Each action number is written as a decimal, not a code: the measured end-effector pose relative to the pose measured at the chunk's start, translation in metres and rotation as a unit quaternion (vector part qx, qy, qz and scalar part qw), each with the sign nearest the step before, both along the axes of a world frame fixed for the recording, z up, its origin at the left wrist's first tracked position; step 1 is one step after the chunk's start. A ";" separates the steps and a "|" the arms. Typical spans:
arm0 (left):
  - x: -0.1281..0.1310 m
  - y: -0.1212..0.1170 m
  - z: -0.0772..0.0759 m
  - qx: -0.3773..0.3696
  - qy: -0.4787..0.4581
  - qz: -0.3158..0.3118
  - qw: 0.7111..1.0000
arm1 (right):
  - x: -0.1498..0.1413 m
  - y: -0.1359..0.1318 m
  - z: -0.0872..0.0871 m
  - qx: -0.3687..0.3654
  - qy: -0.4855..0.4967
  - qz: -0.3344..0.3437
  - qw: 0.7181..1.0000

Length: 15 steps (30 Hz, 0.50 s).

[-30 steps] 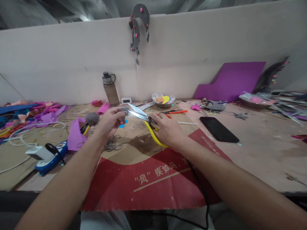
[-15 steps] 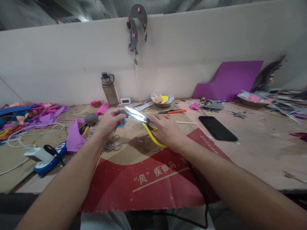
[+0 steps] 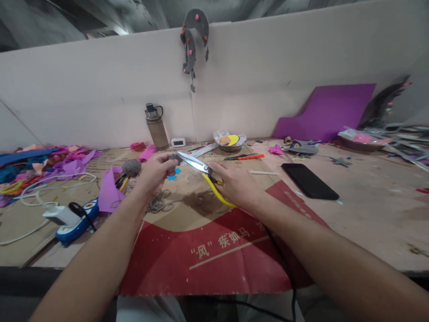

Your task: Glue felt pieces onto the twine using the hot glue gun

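My right hand (image 3: 233, 181) is closed on the yellow handles of a pair of scissors (image 3: 194, 163), whose bright blades point left. Pinched in the fingers of my left hand (image 3: 160, 169) is a small dark grey piece (image 3: 174, 157), possibly felt; its shape is mostly hidden. The blade tips are right beside that piece, and I cannot tell whether they touch it. Below my hands, small blue cut-outs (image 3: 172, 177) and a loose tangle of grey yarn (image 3: 161, 202) lie on a cardboard sheet (image 3: 208, 273) with a red printed part.
Left of my hands are a grey yarn ball (image 3: 132, 167), purple felt (image 3: 110, 190) and a blue power strip (image 3: 78, 227) with a charger. Behind stand a bottle (image 3: 156, 129) and a bowl (image 3: 231, 146) of scraps. An orange cutter (image 3: 251, 156) and a black phone (image 3: 309, 181) lie to the right.
The whole view has shifted slightly, so things appear a little further right. Both hands keep nearly the same pose, with the scissors still at the grey piece.
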<state>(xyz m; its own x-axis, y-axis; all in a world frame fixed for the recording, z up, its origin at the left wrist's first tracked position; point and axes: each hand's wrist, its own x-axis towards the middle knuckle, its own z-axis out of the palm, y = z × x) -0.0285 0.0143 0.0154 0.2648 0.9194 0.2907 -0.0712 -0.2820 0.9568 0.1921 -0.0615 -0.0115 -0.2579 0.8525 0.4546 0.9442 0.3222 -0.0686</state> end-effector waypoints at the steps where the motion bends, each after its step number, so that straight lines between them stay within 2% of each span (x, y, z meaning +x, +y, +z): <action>1: 0.000 0.000 0.000 0.001 0.001 0.000 1.000 | 0.000 0.000 0.000 0.001 0.002 0.002 1.000; 5: -0.001 0.002 -0.001 -0.012 -0.001 0.007 1.000 | -0.001 -0.001 0.002 -0.007 0.018 0.008 1.000; 10: -0.001 0.002 -0.001 -0.051 -0.025 0.045 0.997 | -0.003 -0.001 0.002 -0.014 0.033 0.005 0.999; 15: -0.002 0.003 -0.001 -0.054 -0.024 0.028 0.998 | 0.000 0.002 -0.004 -0.024 0.092 0.020 0.995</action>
<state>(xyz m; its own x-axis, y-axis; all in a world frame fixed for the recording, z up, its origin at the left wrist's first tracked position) -0.0303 0.0172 0.0146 0.2007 0.9592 0.1992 -0.1045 -0.1813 0.9779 0.1917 -0.0593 -0.0158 -0.2074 0.8652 0.4566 0.9007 0.3510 -0.2560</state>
